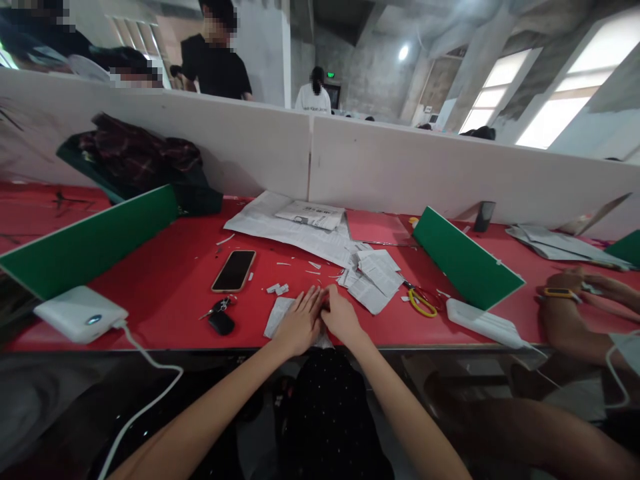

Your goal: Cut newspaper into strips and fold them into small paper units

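At the front edge of the red table, a piece of newspaper lies under my hands, a corner showing on the left and another below. My left hand rests flat on it with its fingers stretched out. Close against it, my right hand has curled fingers closed on the paper; its fingertips are partly hidden. A pile of cut newspaper pieces lies just beyond my right hand. Small paper scraps are beside my left hand. Yellow-handled scissors lie further right.
A phone, keys with a black fob and a white power bank are on the left. Large newspaper sheets and a pink folder lie behind. Green dividers flank the place. A neighbour's hand is at right.
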Demonstrator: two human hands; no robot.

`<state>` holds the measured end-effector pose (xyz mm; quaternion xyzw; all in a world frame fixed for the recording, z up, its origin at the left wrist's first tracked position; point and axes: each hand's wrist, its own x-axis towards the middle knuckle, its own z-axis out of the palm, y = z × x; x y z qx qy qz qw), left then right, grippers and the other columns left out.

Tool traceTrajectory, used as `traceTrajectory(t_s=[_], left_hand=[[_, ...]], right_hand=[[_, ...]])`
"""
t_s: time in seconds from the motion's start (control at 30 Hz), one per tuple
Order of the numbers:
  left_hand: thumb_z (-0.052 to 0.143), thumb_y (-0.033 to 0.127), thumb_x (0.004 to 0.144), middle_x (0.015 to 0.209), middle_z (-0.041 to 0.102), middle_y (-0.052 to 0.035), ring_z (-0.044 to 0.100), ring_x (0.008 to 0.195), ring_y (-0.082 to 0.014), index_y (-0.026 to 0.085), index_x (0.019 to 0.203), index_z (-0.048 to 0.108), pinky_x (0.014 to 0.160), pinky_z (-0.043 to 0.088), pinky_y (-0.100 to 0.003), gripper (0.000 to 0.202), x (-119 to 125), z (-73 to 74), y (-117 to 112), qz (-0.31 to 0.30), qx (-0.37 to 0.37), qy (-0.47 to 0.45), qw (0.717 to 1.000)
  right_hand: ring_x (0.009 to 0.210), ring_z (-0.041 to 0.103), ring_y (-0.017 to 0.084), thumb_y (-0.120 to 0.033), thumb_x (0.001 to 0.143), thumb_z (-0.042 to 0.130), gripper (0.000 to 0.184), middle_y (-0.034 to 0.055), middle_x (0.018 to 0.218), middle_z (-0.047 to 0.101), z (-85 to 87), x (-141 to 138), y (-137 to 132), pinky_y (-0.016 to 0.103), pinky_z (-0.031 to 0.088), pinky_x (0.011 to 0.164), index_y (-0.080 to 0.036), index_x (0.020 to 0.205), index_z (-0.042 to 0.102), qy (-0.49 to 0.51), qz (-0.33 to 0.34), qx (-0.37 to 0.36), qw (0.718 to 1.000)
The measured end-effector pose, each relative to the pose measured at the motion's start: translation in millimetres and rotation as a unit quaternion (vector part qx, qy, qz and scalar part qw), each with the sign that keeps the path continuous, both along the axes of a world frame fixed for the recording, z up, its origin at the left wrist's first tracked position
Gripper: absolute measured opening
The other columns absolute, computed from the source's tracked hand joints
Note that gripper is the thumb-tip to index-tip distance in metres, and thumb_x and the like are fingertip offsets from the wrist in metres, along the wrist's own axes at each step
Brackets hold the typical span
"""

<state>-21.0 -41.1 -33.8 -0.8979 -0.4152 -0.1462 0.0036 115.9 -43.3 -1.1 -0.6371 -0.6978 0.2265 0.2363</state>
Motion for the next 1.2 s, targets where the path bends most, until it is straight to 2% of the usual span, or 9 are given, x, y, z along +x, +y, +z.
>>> traceTrajectory(t_s=[0.1, 0.3, 0.47, 0.63, 0.73, 0.8, 1.0, 1.1, 1.2], left_hand=[[0.029, 0.023, 0.086, 0.145, 0.026, -0.0115, 0.015, 0.135, -0.0197, 0.009, 0.139, 0.020, 0.109, 0.016, -0.039, 0.056, 0.6, 1.9, -0.6, -0.001, -0.024, -0.004, 1.000], [0.029, 0.021, 0.084, 0.144, 0.027, -0.0139, 0.022, 0.133, -0.0205, 0.008, 0.138, 0.022, 0.109, 0.020, -0.040, 0.057, -1.5, 4.5, 4.0, 0.024, -0.110, -0.042, 0.993], [0.037, 0.020, 0.078, 0.141, 0.035, -0.0120, 0.033, 0.129, -0.0222, 0.013, 0.136, 0.030, 0.105, 0.030, -0.038, 0.059, -9.3, 8.3, 15.4, 0.045, -0.241, -0.180, 0.952], [0.048, 0.015, 0.069, 0.136, 0.040, -0.0127, 0.037, 0.126, -0.0220, 0.014, 0.123, 0.046, 0.104, 0.030, -0.036, 0.055, -12.3, 19.6, 18.8, 0.017, -0.291, -0.235, 0.927], [0.052, 0.022, 0.070, 0.122, 0.053, -0.0122, 0.049, 0.113, -0.0231, 0.014, 0.105, 0.058, 0.095, 0.038, -0.034, 0.036, -12.7, 33.7, 20.4, 0.009, -0.326, -0.245, 0.913], [0.052, 0.026, 0.072, 0.100, 0.062, -0.0087, 0.057, 0.094, -0.0217, 0.015, 0.092, 0.061, 0.083, 0.044, -0.032, 0.025, -13.3, 43.4, 23.6, 0.004, -0.339, -0.249, 0.907], [0.053, 0.027, 0.070, 0.071, 0.062, -0.0022, 0.055, 0.065, -0.0169, 0.016, 0.073, 0.061, 0.061, 0.039, -0.025, 0.014, -14.5, 53.5, 38.0, -0.047, -0.430, -0.213, 0.876], [0.055, 0.027, 0.069, 0.065, 0.061, -0.0008, 0.053, 0.062, -0.0159, 0.016, 0.065, 0.060, 0.057, 0.037, -0.024, 0.013, -11.1, 52.8, 42.2, -0.031, -0.418, -0.233, 0.878], [0.056, 0.026, 0.069, 0.072, 0.064, -0.0016, 0.057, 0.069, -0.0175, 0.017, 0.071, 0.061, 0.060, 0.039, -0.024, 0.011, -4.1, 54.4, 44.4, 0.029, -0.381, -0.305, 0.872]], right_hand=[[0.078, 0.059, 0.021, -0.004, 0.069, 0.044, 0.033, 0.0078, 0.081, 0.061, -1.2, -3.4, 0.8, 0.030, 0.039, 0.064, -0.018, 0.098, 0.039, 0.010, -0.017, 0.013, 1.000], [0.069, 0.058, 0.017, -0.008, 0.066, 0.050, 0.030, 0.0000, 0.075, 0.058, -9.7, 12.0, 8.6, 0.026, 0.042, 0.061, -0.022, 0.090, 0.039, 0.093, 0.030, 0.022, 0.995], [0.072, 0.055, 0.016, -0.012, 0.072, 0.045, 0.022, 0.0000, 0.079, 0.054, -17.7, 16.1, 1.5, 0.027, 0.043, 0.066, -0.022, 0.090, 0.038, 0.179, 0.084, 0.100, 0.975], [0.072, 0.054, 0.016, -0.013, 0.075, 0.042, 0.015, 0.0008, 0.079, 0.052, -21.6, 15.9, -0.8, 0.029, 0.043, 0.068, -0.021, 0.087, 0.039, 0.209, 0.089, 0.119, 0.967], [0.075, 0.054, 0.016, -0.013, 0.075, 0.043, 0.014, 0.0012, 0.081, 0.052, -20.7, 22.0, 0.2, 0.029, 0.044, 0.071, -0.021, 0.086, 0.041, 0.227, 0.096, 0.125, 0.961], [0.077, 0.054, 0.015, -0.014, 0.075, 0.043, 0.013, 0.0012, 0.082, 0.052, -18.8, 25.3, -0.1, 0.029, 0.044, 0.072, -0.021, 0.086, 0.041, 0.241, 0.104, 0.127, 0.957], [0.082, 0.057, 0.015, -0.018, 0.079, 0.046, 0.018, 0.0031, 0.089, 0.057, -7.0, 28.8, -3.2, 0.029, 0.045, 0.077, -0.021, 0.096, 0.047, 0.248, 0.117, 0.136, 0.952], [0.084, 0.059, 0.016, -0.027, 0.082, 0.045, 0.025, 0.0056, 0.095, 0.061, 2.2, 59.6, 1.0, 0.029, 0.046, 0.076, -0.020, 0.106, 0.047, 0.204, 0.049, 0.127, 0.970], [0.093, 0.057, 0.018, -0.025, 0.087, 0.032, 0.027, 0.0105, 0.102, 0.060, 9.9, 120.4, 7.8, 0.030, 0.044, 0.079, -0.016, 0.104, 0.050, -0.003, -0.218, 0.132, 0.967]])
